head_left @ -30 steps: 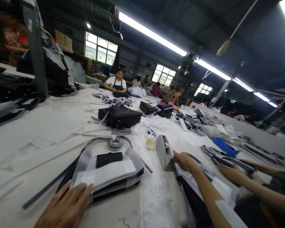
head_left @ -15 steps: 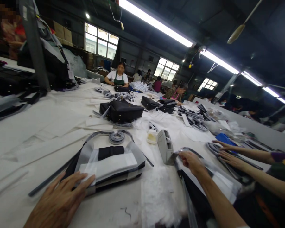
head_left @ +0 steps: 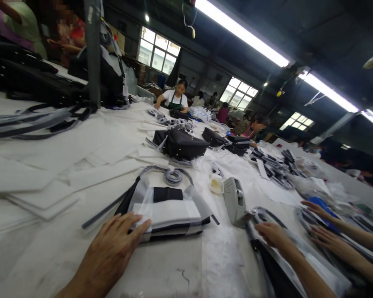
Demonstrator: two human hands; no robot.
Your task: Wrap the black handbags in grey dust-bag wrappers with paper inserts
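A black handbag (head_left: 168,194), partly wrapped in white foam sheet and clear film, lies in front of me, its padded strap coiled behind it. My left hand (head_left: 119,240) rests on the bag's left front corner, fingers apart. To the right stands a grey tape dispenser (head_left: 233,200). Just beyond its front end is my right hand (head_left: 272,235), with the fingers curled together; whatever they may pinch is too small to make out. Beneath that hand lies a second black bag (head_left: 278,269), partly covered with pale wrapping.
A co-worker's hands (head_left: 328,236) lie on wrapped straps at the right. White foam sheets (head_left: 46,186) spread over the left of the table. Farther back sit black bags (head_left: 183,142) and coiled straps. A metal post (head_left: 93,54) rises at the left; a small tub (head_left: 216,186) stands beside the dispenser.
My right hand has come away from the dispenser's front end, a little toward the right. My left hand stays on the bag. The whole view has swung left.
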